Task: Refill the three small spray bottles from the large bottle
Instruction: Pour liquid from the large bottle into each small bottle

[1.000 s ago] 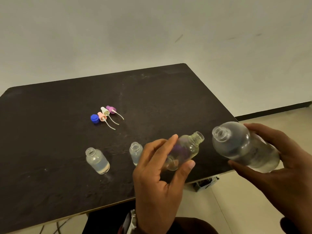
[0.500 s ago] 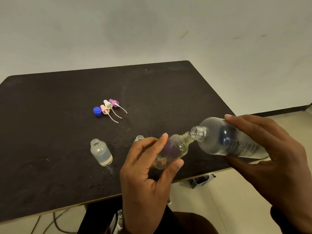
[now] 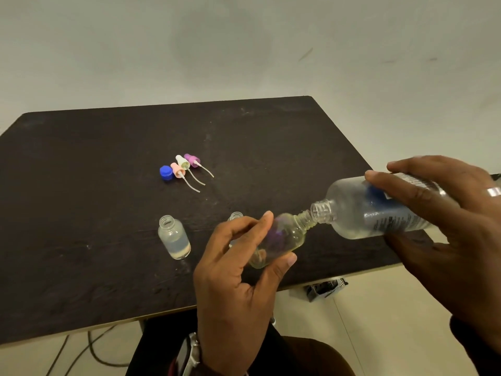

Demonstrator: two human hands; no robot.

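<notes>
The left hand [image 3: 238, 270] held a small spray bottle [image 3: 282, 237] above the near edge of the tabletop [image 3: 81, 267], thumb under it and fingers curled over its body, the neck tilted up and to the right. The right hand [image 3: 444, 226] was wrapped around the large bottle [image 3: 379, 207], fingers over the top and thumb beneath.

A second before, the two bottles were apart, the large one's mouth facing the camera. Now the large bottle lay nearly on its side, and its threaded mouth met the small bottle's neck, touching or very nearly so. That put the pour at its start. No stream was plainly visible where the necks met, so the liquid may not have begun to flow.

Farther back, a second small bottle [image 3: 174, 237] stood upright and uncapped, partly full of clear liquid. A third small bottle [image 3: 235, 215] showed only its open rim behind the left fingers, so its fill level could not be read. Judging by that, the held bottle was likely the last to be refilled.

Beyond them lay the blue cap [image 3: 166, 173] and three spray heads [image 3: 184, 165] with their dip tubes, close together, waiting to be refitted.
</notes>
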